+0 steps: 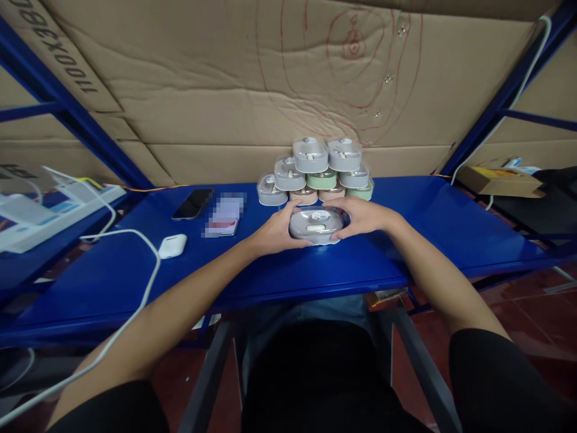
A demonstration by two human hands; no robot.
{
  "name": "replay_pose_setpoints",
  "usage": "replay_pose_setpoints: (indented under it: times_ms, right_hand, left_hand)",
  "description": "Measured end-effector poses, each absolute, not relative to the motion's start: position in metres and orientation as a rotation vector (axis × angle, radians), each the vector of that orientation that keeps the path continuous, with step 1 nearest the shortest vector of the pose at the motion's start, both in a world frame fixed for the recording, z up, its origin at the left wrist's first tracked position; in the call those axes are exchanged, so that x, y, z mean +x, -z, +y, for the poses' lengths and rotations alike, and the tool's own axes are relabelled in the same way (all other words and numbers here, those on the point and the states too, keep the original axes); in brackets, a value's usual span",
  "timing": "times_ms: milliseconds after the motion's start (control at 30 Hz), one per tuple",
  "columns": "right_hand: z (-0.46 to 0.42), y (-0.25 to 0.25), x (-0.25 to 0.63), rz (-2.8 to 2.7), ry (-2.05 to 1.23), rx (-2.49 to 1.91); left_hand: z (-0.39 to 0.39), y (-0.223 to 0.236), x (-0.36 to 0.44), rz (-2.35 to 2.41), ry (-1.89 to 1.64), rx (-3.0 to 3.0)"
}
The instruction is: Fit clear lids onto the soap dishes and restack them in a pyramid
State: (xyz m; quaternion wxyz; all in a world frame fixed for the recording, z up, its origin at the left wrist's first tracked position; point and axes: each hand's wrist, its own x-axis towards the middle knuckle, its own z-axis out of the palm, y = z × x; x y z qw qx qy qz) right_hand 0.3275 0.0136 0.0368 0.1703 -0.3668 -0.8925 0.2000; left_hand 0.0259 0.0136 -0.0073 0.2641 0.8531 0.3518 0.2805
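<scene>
Both my hands hold one small clear plastic case [316, 225] with a white earphone inside, just above the blue shelf [406, 240]. My left hand [273, 231] grips its left end, fingers curled round it. My right hand [360, 215] grips its right end the same way. Right behind the case stands a stack of several similar cases [315, 171], with grey, green and pink bases, piled in three tiers against the cardboard wall.
A black phone [193, 203] and a blurred card [224, 215] lie left of the stack. A white earbud case [172, 246] with a white cable [135, 300] sits nearer the front edge. A power strip [67, 201] is far left, a cardboard box [498, 179] far right.
</scene>
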Motion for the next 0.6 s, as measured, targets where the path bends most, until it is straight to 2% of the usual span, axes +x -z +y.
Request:
replay_pose_setpoints:
  times_ms: [300,500,600]
  right_hand:
    - [0.014,-0.026,0.321,-2.543,-0.448,-0.902]
    - [0.007,-0.038,0.317,-2.534,-0.537,-0.968]
    - [0.009,-0.046,0.325,-2.521,-0.699,-1.067]
  left_hand:
    - [0.014,0.008,0.025,0.886,-0.736,2.325]
    - [0.013,0.011,0.025,0.884,-0.641,2.350]
    - [0.012,0.009,0.025,0.862,-0.621,2.327]
